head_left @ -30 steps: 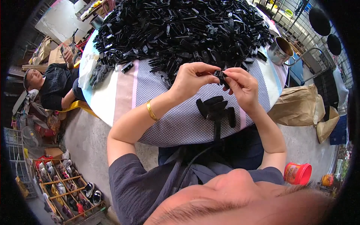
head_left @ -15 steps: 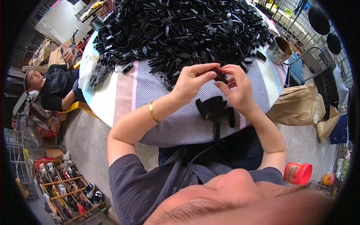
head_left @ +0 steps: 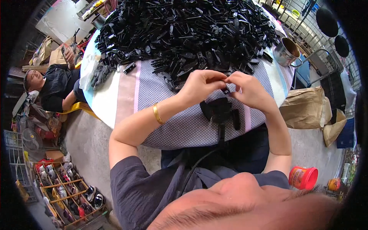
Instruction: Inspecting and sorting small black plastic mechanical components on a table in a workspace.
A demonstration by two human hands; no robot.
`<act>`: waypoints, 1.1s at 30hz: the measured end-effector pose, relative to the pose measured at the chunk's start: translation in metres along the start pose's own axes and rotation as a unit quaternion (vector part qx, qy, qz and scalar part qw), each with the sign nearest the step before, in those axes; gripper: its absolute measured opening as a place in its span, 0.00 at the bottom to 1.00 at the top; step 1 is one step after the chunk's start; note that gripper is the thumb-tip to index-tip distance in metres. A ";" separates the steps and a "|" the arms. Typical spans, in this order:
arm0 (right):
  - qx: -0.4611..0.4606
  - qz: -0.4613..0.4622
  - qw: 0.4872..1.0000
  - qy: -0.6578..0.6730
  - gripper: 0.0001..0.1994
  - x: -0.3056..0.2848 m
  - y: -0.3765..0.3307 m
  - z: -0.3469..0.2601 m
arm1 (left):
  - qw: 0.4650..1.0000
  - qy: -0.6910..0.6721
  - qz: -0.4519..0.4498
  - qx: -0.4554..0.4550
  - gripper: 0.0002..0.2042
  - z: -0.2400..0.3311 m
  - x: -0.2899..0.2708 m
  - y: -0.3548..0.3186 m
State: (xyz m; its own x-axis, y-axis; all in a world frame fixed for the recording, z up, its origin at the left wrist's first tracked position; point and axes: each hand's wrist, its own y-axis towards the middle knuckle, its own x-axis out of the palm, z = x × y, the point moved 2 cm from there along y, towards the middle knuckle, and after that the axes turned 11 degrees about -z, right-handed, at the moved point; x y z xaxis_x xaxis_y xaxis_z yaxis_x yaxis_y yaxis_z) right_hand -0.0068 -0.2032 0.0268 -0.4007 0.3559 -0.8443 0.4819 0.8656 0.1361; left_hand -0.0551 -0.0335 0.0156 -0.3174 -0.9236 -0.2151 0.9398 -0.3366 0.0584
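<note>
A small black plastic piece [head_left: 226,90] is pinched between both my hands, above the near part of the table. My left hand [head_left: 202,86] has its thumb and fingers closed on one end of it. On the other side, my right hand [head_left: 248,90] grips it with curled fingers, which cover most of its shape. Just below my hands a larger black device [head_left: 220,111] with a broad head and a narrow stem stands by the table's near edge. Beyond my fingers spreads a big heap of glossy black plastic pieces [head_left: 184,34].
A round table [head_left: 103,103] with a patterned cloth carries the heap. A metal can [head_left: 286,51] stands at its right edge, a dark grey cloth [head_left: 102,74] at its left. Another person [head_left: 57,86] sits at left. Brown paper bags [head_left: 303,107] and a red bucket [head_left: 304,177] are on the right.
Both hands have come slightly lower and nearer to me, with the black piece still between them. My right hand has turned, and its fingers cover more of the piece.
</note>
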 end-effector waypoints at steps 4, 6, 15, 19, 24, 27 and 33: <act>-0.006 0.117 0.986 -0.117 0.15 0.008 0.006 0.017 | 0.988 0.101 -0.075 -0.089 0.10 -0.007 0.009 -0.003; -0.017 0.125 0.986 -0.111 0.14 0.014 0.012 0.018 | 0.979 0.172 -0.101 -0.040 0.10 -0.007 0.008 -0.002; 0.007 0.104 0.990 -0.095 0.10 0.017 0.009 0.024 | 0.804 0.564 0.184 0.038 0.13 -0.007 -0.030 0.010; 0.039 0.071 0.997 -0.006 0.15 0.017 0.007 0.021 | 0.805 0.572 0.156 0.014 0.11 -0.003 -0.025 0.012; 0.072 0.069 0.976 0.193 0.19 0.008 0.009 0.010 | 0.845 0.518 0.124 0.055 0.07 -0.005 -0.022 0.009; 0.104 0.089 0.923 0.361 0.16 0.009 0.010 0.021 | 0.882 0.438 0.130 0.114 0.10 -0.007 -0.021 0.009; 0.014 0.190 0.810 0.554 0.10 0.010 0.008 0.017 | 0.979 0.174 0.085 0.060 0.20 -0.004 -0.016 0.010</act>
State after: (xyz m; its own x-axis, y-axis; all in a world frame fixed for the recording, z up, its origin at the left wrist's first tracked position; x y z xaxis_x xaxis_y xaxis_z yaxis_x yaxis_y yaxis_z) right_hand 0.0063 -0.1989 0.0108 -0.6653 0.7061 0.2425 0.7461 0.6165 0.2516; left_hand -0.0407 -0.0216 0.0158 -0.0769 -0.8569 -0.5098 0.9472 -0.2224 0.2310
